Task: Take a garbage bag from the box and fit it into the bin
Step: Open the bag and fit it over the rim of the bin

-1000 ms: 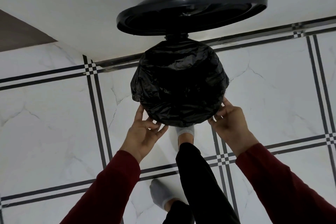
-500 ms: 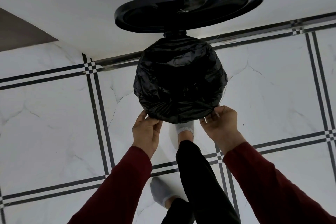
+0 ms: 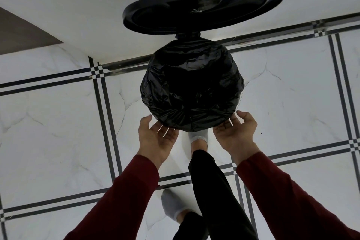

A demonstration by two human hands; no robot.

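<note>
You are near the end: the bag [image 3: 191, 87] already covers the round bin, right above your hands. Your left hand [image 3: 155, 138] and right hand [image 3: 234, 132] are loose and flat, palms up, fingertips just under the bag's near edge, gripping nothing. I think you next tuck that edge snug. The bag is thin, black, shiny and crinkly. The lid [image 3: 202, 6] is hard, smooth and stands up.
</note>
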